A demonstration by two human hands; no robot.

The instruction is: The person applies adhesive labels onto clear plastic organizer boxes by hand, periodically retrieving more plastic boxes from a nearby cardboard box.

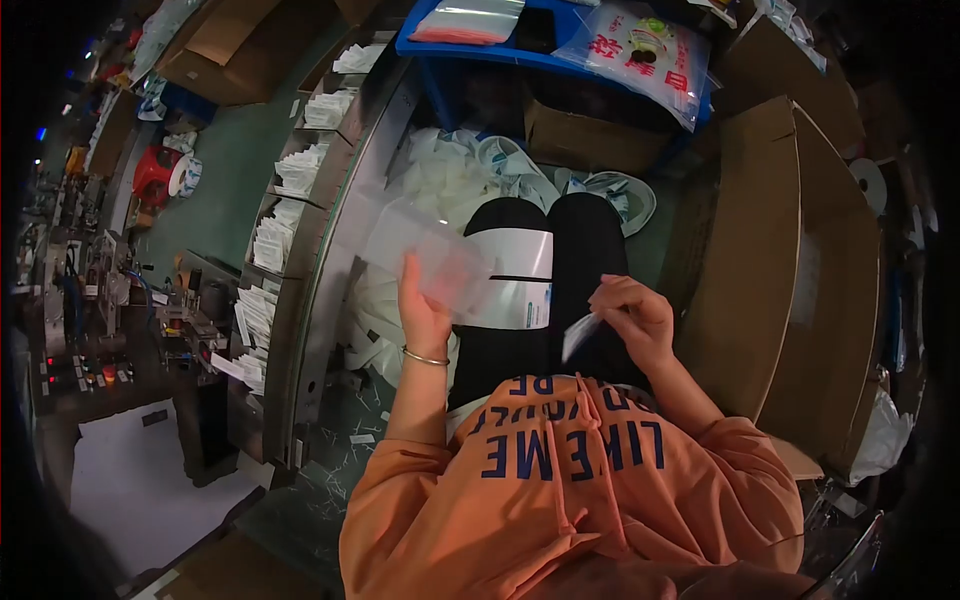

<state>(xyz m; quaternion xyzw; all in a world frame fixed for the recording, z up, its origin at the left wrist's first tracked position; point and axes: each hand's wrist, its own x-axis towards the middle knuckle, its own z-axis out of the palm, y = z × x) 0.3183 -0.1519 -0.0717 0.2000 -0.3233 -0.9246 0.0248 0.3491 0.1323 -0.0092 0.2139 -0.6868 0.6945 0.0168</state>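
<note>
My left hand [425,305] holds a translucent plastic bag or sheet [412,240], its fingers partly seen through the plastic. My right hand [632,312] pinches a small white packet [580,332] that hangs down over the right thigh. Between the hands, two white printed sheets or pouches lie across the lap, an upper one [520,250] and a lower one [518,305]. The plastic in my left hand overlaps their left ends.
A metal rack [340,225] with stacks of white packets [275,240] runs along the left. Large cardboard box [760,260] at the right. Ahead stands a blue table [440,45] with printed plastic bags [640,50]. White material [440,180] is heaped beyond the left knee.
</note>
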